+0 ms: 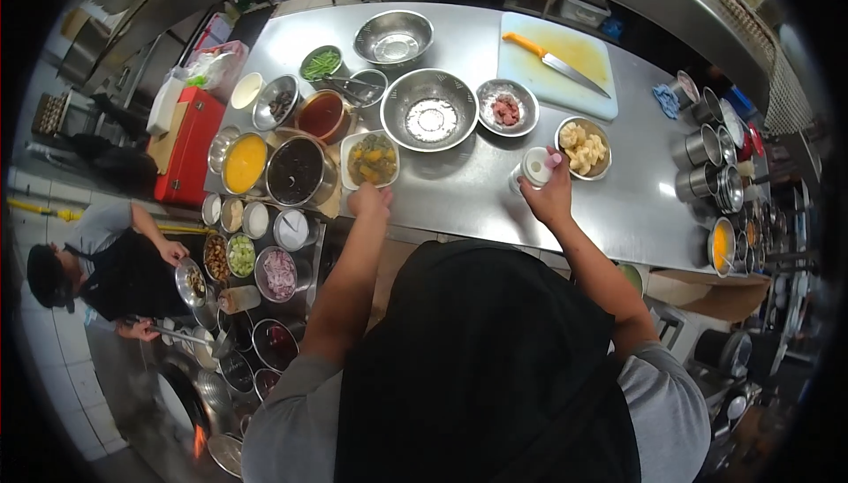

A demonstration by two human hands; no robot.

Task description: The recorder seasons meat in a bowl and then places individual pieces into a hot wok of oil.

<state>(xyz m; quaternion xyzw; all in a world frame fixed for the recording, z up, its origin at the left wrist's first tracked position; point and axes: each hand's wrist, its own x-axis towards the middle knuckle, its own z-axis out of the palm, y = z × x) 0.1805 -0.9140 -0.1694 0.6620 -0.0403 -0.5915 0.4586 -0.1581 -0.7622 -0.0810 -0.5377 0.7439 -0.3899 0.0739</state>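
My left hand (371, 203) is at the near edge of a white square plastic container (346, 172) of yellow and greenish-brown food. Its fingers are partly hidden, so whether they grip the rim cannot be told. My right hand (550, 195) is closed around a clear jar with a white lid (534, 166), standing at the table's near side. Something pink shows at the fingertips. Just beyond is a metal bowl of cauliflower florets (584, 149). Between and behind my hands stand a large steel bowl (429, 109) and a smaller bowl with raw meat pieces (507, 111).
A knife with an orange handle (556, 66) lies on a white cutting board (596, 102). Pots of dark (296, 168) and red sauce (322, 114) stand at left. Steel cups (699, 145) line the right. A co-worker (126, 264) holds a pan near a burner flame (199, 442).
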